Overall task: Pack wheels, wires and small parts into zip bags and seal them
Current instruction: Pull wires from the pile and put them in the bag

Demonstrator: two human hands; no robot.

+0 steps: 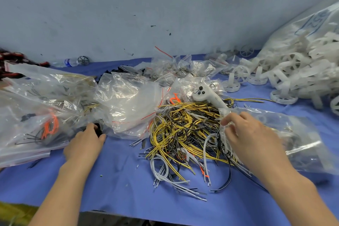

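A tangled heap of yellow, black and white wires [183,134] lies in the middle of the blue table [119,180]. My right hand [251,134] pinches the mouth of a clear zip bag [297,137] at the heap's right edge; the bag lies to the right with small parts inside. My left hand [86,145] grips a small black part [98,128] at the edge of a filled zip bag [36,130] holding orange and black pieces. An empty clear bag [132,101] lies between my left hand and the wires. White plastic wheels [282,79] are piled at the right.
A white hand controller [207,95] rests on top of the wires. More small zip bags [179,69] lie behind it. A large sack of white wheels [311,46] fills the right. A water bottle [70,62] and grey wheel [84,60] stand by the wall.
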